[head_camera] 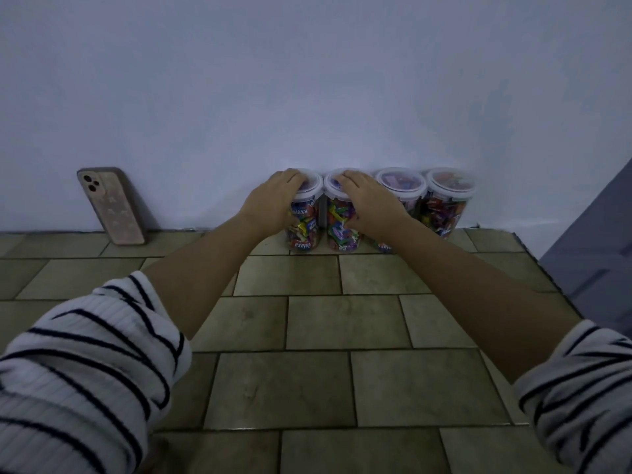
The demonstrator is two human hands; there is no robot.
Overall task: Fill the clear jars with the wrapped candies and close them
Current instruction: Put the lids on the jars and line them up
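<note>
Several clear jars full of colourful wrapped candies stand in a row against the wall, each with a white-rimmed lid on top. My left hand (273, 200) curls over the lid and side of the leftmost jar (306, 230). Over the second jar (338, 230) lies my right hand (371, 200), its fingers on the lid and its palm against the jar's front. Two more lidded jars, the third jar (400, 181) and the rightmost jar (444, 206), stand to the right, untouched.
A phone (111, 205) in a pink case leans against the wall at the left. The tiled counter (342, 323) stretches toward me and ends at an edge (547, 275) on the right. A pale wall rises behind the jars.
</note>
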